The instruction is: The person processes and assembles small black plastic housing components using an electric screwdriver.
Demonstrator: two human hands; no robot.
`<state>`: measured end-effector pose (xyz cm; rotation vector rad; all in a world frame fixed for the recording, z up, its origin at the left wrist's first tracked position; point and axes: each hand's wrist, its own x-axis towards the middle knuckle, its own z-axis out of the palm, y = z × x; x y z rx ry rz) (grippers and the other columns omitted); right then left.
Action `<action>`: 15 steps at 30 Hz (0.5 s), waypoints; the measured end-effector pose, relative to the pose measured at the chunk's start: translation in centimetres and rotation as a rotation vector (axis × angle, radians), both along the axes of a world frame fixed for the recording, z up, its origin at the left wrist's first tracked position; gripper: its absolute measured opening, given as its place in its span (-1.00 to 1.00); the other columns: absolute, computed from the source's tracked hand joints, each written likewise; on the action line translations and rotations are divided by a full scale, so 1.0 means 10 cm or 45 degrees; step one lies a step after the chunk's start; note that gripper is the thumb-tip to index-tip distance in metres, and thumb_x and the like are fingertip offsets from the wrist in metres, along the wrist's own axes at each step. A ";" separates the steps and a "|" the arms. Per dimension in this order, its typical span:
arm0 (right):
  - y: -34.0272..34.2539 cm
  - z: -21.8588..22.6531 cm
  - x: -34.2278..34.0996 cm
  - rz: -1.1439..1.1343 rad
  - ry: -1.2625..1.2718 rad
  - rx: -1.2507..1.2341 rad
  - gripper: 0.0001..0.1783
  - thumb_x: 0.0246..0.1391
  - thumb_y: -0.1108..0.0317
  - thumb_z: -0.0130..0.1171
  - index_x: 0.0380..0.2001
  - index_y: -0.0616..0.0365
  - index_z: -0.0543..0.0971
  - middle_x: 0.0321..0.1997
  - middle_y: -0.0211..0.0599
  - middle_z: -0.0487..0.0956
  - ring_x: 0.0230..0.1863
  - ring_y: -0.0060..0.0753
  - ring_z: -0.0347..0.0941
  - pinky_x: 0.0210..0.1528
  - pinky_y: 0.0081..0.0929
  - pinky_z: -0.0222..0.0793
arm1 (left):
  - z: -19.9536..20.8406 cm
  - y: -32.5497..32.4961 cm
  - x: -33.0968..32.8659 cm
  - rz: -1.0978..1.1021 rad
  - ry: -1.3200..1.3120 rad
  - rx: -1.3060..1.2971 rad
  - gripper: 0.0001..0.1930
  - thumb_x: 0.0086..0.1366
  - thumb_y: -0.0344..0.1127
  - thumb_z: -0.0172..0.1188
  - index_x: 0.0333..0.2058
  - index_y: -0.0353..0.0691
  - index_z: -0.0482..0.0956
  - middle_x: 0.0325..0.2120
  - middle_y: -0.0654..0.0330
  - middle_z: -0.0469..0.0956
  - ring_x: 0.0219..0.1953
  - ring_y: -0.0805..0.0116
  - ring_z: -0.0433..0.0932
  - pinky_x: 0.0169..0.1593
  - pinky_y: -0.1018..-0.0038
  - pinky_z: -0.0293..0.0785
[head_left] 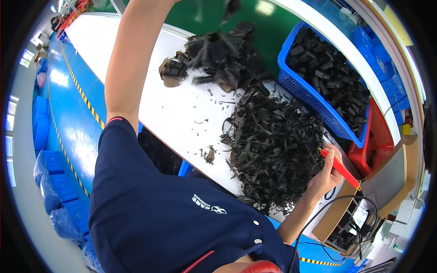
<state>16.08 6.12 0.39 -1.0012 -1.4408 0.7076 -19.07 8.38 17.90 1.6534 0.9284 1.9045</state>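
Red tool point(348, 174) in right fingers point(329, 159)

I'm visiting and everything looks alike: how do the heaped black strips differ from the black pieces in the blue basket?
The strips are thin and curled; the pieces look chunky and blocky.
The strips lie heaped on the white table; the pieces sit in the blue basket.
Both are black and loosely piled.

Open lane down the left of the flat white tabletop point(175, 116); tangled black strip heap point(273, 150) blocks centre, perforated blue plastic basket point(302, 88) beyond!
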 end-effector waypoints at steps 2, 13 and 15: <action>0.02 0.09 -0.01 0.046 0.015 0.084 -0.82 0.00 0.42 0.05 -0.51 0.36 0.52 -0.28 -0.09 0.50 -0.21 -0.37 0.38 -0.14 -0.50 0.27 | 0.17 0.07 0.13 -0.057 -0.029 0.088 -0.74 0.20 -0.21 0.02 -0.31 -0.33 0.43 -0.45 0.18 0.50 -0.50 0.56 0.48 -0.42 0.72 0.50; 0.09 0.37 0.17 0.790 0.334 0.193 -0.83 -0.03 0.36 0.04 -0.34 0.18 0.43 0.07 0.15 0.27 0.16 -0.10 0.17 0.22 -0.26 -0.03 | -0.06 0.10 1.77 -1.482 -0.527 -0.614 -0.76 0.27 -0.27 -0.12 -0.26 -0.35 0.37 -0.46 0.21 0.45 -0.45 0.52 0.40 -0.32 0.57 0.39; 0.00 0.29 0.24 0.754 0.394 0.099 -0.83 -0.02 0.36 0.06 -0.33 0.18 0.43 -0.17 0.03 0.41 -0.24 -0.19 0.45 -0.11 -0.40 0.37 | -0.29 0.11 1.97 -1.507 -0.517 -0.566 -0.73 0.29 -0.19 -0.10 -0.31 -0.32 0.37 -0.46 0.24 0.41 -0.48 0.53 0.35 -0.32 0.57 0.35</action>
